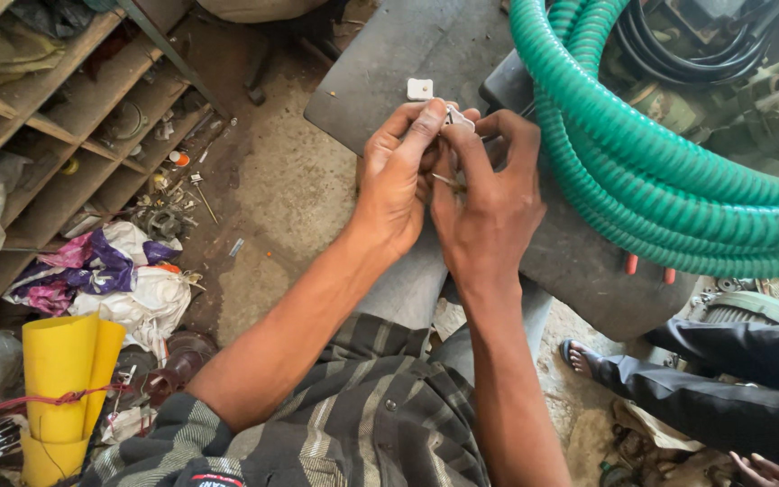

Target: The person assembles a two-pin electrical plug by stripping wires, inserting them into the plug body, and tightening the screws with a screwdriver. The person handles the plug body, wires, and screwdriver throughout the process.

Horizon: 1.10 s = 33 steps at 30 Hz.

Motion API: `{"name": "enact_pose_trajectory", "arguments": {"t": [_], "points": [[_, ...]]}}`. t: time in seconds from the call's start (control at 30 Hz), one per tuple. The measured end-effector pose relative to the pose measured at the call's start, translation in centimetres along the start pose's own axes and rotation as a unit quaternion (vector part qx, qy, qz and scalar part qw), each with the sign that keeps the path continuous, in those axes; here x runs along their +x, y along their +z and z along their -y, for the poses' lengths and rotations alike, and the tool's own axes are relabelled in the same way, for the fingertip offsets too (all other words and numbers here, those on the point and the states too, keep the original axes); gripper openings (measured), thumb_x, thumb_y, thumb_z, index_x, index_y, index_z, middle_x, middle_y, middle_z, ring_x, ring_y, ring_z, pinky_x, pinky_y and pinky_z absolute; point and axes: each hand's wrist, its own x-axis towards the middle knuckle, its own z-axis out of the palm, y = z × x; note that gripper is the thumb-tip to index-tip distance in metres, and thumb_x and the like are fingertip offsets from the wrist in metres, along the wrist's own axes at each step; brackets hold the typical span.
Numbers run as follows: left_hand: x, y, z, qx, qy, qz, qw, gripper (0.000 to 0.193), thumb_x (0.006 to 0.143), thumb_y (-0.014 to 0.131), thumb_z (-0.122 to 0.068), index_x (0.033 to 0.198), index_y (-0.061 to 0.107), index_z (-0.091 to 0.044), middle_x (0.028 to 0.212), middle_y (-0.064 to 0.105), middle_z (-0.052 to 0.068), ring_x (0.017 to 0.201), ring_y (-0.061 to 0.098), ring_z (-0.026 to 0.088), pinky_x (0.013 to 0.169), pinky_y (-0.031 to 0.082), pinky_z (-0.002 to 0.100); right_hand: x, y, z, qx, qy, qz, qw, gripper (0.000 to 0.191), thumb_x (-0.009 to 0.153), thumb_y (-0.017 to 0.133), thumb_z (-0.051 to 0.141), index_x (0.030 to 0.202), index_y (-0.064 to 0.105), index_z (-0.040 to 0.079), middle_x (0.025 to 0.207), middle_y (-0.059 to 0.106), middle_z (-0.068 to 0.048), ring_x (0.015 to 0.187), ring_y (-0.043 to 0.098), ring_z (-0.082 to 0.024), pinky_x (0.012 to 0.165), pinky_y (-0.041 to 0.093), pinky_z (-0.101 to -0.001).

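The fingers of the left hand are closed in a pinch on a small white-and-metal part, held up between the 2 hands just above the dark tabletop. The right hand presses in against the left, its fingers curled tight around a thin brass-coloured piece that pokes out between them; whether this piece joins the small part cannot be told, since the fingers hide the rest. Both hands touch each other at the knuckles and thumbs.

Just beyond the left fingertips, 1 small white square piece lies flat on the tabletop, close to but apart from the hands. To the right, thick green ribbed hose coils in several loops over the tabletop's far corner, with black cables behind it.

Below the hands, both bare forearms run back to a striped shirt. On the left, wooden shelves hold dusty odds and ends, crumpled cloth lies on the dirty floor, and a rolled yellow sheet tied with red cord stands near the lower corner. At the lower right, another person's dark-trousered leg and sandalled foot rest on the floor.
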Motion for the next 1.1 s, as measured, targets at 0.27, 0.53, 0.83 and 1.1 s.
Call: {"name": "enact_pose_trajectory", "arguments": {"t": [0.27,0.53,0.83,1.1], "points": [[0.2,0.1,0.2,-0.001,0.009,-0.003,1.0,0.014,0.108,0.069,-0.015,0.106,0.07,-0.002,0.094,0.068,0.004,0.075,0.056,0.006,0.066,0.045,0.021,0.3,0.4,-0.8,-0.033,-0.038,0.02,0.999,0.02,0.096,0.08,0.01,0.111,0.066,0.009,0.123,0.054,-0.01,0.097,0.068,-0.025,0.072,0.055,-0.039],[0.1,0.1,0.2,0.046,-0.001,-0.023,0.999,0.012,0.1,0.069,-0.016,0.097,0.07,-0.004,0.086,0.068,0.0,0.072,0.057,0.005,0.065,0.046,0.022,-0.1,0.7,-1.1,-0.051,-0.054,-0.002,0.997,0.02,0.093,0.079,0.007,0.107,0.064,0.007,0.119,0.057,-0.01,0.101,0.066,-0.029,0.071,0.052,-0.0416],[0.1,0.3,0.3,0.076,0.007,-0.026,0.997,0.015,0.099,0.07,-0.019,0.098,0.068,-0.005,0.086,0.07,0.003,0.073,0.066,0.011,0.064,0.053,0.025,0.1,-0.2,-1.6,0.02,-0.071,-0.031,0.997,0.023,0.099,0.077,0.006,0.119,0.065,0.007,0.127,0.064,-0.01,0.113,0.069,-0.031,0.094,0.057,-0.041],[0.1,0.4,0.5,0.213,0.103,-0.011,0.972,0.018,0.103,0.065,-0.017,0.108,0.068,0.0,0.095,0.075,0.007,0.085,0.068,0.009,0.078,0.06,0.028,0.4,1.2,-1.9,0.087,0.074,-0.017,0.993,0.021,0.105,0.068,0.01,0.125,0.069,0.003,0.119,0.072,-0.013,0.107,0.072,-0.028,0.091,0.055,-0.0385]]}}
